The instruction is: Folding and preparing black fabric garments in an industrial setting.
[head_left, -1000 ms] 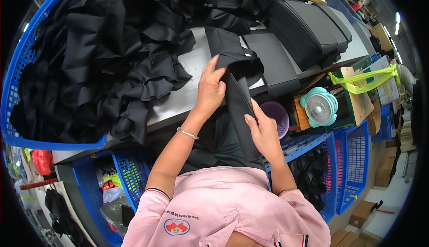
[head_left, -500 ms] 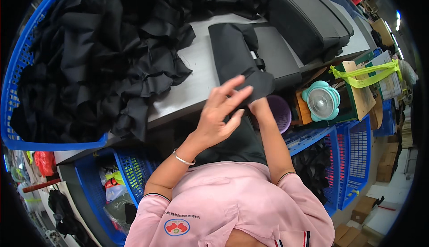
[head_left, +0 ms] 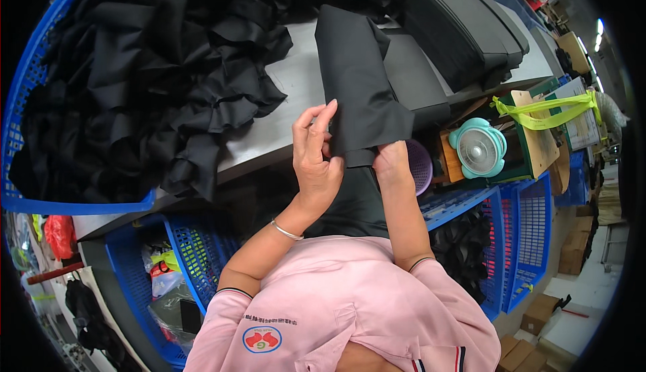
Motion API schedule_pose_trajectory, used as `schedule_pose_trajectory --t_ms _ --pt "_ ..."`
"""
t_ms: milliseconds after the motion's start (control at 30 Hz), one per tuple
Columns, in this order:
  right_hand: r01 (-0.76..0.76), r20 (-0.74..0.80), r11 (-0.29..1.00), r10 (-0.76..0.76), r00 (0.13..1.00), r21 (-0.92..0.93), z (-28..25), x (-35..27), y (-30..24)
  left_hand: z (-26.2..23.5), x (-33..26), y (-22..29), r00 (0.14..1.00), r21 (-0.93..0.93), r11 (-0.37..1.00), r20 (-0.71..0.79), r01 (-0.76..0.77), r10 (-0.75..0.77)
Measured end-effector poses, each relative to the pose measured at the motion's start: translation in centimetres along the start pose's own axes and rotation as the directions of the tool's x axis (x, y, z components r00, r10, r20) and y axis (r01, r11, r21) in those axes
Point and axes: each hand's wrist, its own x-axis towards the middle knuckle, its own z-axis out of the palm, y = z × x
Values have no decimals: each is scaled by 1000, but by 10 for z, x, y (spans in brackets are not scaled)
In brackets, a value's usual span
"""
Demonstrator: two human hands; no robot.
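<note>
A black fabric piece (head_left: 360, 82) extends from the table's near edge toward its middle, its surface smoother at the far end and creased near my hands. My left hand (head_left: 315, 160) is at its near left edge, fingers stretched upward and slightly bent, the fingertips beside the cloth. At the near right corner, my right hand (head_left: 391, 158) reaches under or into the cloth, which hides its fingers. A flat dark grey piece (head_left: 414, 76) lies to the right, partly covered by the black one.
Heaped black cloth (head_left: 141, 82) fills a blue basket (head_left: 81, 204) at left. Stacked black padded pieces (head_left: 464, 32) stand back right. A teal fan (head_left: 479, 148), purple basket (head_left: 420, 166) and blue crates (head_left: 531, 237) are at right; another blue crate (head_left: 128, 271) is low left.
The black fabric piece now reaches farther across the table and covers the small white-and-black part seen before. My left hand has moved from above the cloth to its left edge.
</note>
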Motion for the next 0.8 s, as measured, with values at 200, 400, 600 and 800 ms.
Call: schedule_pose_trajectory --t_ms 200,400,600,800 --pt "-31 69 997 26 997 75 -18 5 8 3 -1 7 991 -65 997 -128 -48 39" --pt "-48 187 986 17 982 160 -30 8 21 3 -1 6 987 -78 994 -143 -79 68" --pt "-110 259 973 55 964 202 -35 10 30 9 -8 0 995 -118 991 -82 -64 55" --pt "-136 298 953 52 953 270 -19 2 36 14 -14 -5 995 -108 993 -86 -57 48"
